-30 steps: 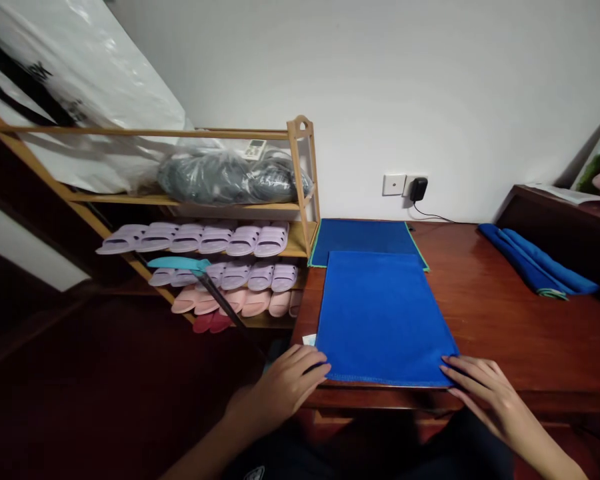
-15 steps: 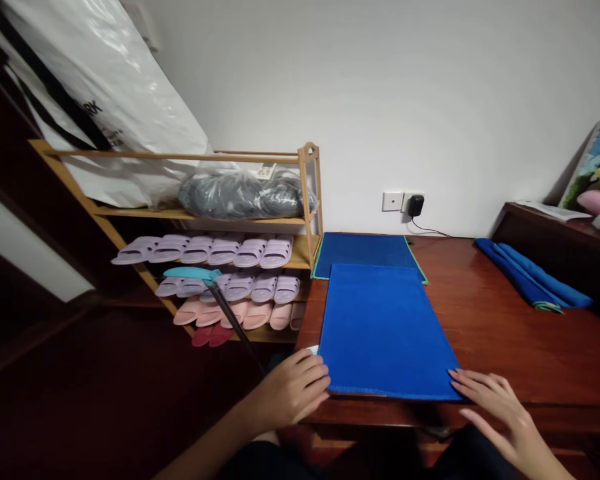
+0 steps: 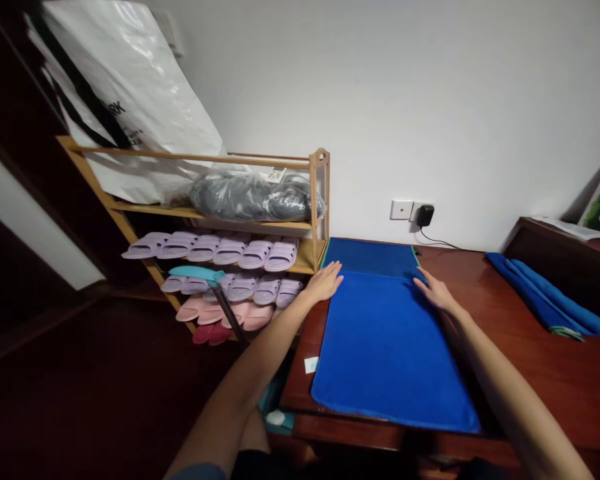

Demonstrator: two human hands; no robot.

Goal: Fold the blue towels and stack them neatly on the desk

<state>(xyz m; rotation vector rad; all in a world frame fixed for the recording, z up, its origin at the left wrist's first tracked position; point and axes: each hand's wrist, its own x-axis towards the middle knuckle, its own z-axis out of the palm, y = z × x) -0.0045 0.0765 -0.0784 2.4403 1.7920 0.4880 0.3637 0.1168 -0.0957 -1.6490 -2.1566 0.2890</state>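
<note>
A bright blue cloth [image 3: 390,353] lies flat and spread out on the reddish-brown wooden table [image 3: 525,373]. Its far end overlaps a darker blue cloth [image 3: 373,255] with a green edge. At the far left corner of the bright cloth is my left hand [image 3: 325,281], its fingers stretched out and laid along the edge. Across from it, my right hand [image 3: 436,291] is at the far right corner, fingers extended. Neither hand grips the cloth.
Folded blue cloths [image 3: 545,293] lie on the table's right side. A small white label [image 3: 311,365] is by the left edge. Left of the table stands a wooden rack [image 3: 314,200] with several slippers [image 3: 230,248] and a blue-topped pole [image 3: 197,273] before it. A plugged-in adapter [image 3: 425,215] is on the wall.
Both hands have moved away from me, from the cloth's near corners to its far corners. The cloth's near edge is uncovered, and the view has shifted slightly.
</note>
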